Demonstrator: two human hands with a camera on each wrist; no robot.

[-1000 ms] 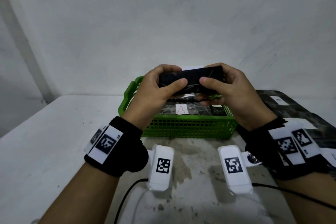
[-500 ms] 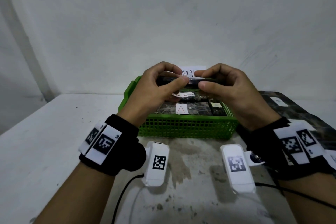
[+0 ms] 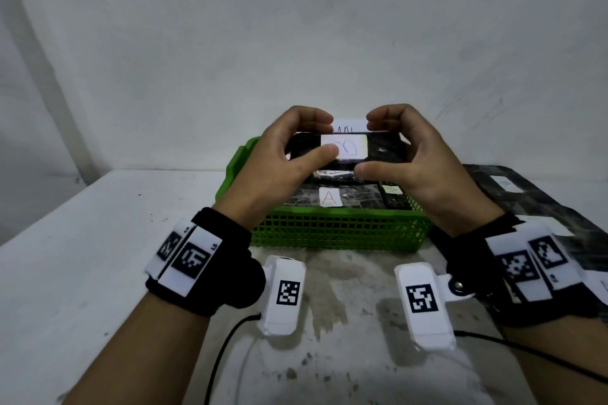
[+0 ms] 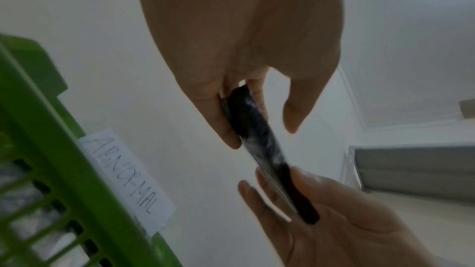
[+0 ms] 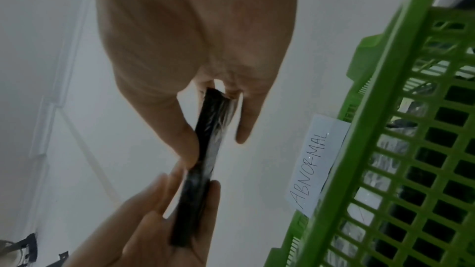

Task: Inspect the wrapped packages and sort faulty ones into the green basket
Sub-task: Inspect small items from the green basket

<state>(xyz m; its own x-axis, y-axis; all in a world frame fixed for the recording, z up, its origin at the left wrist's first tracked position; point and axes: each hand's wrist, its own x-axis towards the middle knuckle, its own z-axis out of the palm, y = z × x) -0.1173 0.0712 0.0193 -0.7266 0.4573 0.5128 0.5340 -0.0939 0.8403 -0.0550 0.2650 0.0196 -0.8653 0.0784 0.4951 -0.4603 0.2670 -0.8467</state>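
Note:
I hold a flat black wrapped package [image 3: 383, 153] up in the air above the green basket [image 3: 339, 233]. A white label with a drawn mark faces me on its front. My left hand [image 3: 296, 148] grips its left end, thumb on the front near the label. My right hand [image 3: 404, 148] grips its right end, thumb under the lower edge. In the left wrist view the package [image 4: 262, 145] shows edge-on between both hands; the right wrist view shows the same package [image 5: 205, 149]. The basket [image 5: 385, 129] carries a paper tag reading ABNORMAL [image 5: 316, 165].
Several black wrapped packages lie inside the basket, one labelled A [image 3: 330, 197]. More black wrapped packages [image 3: 533, 204] lie on the table at the right. A bare white wall stands close behind the basket. The worn white tabletop [image 3: 82, 240] stretches to the left.
The package has been turned over in both hands: first its plain black face showed, then its thin edge, now the white labelled face points at me.

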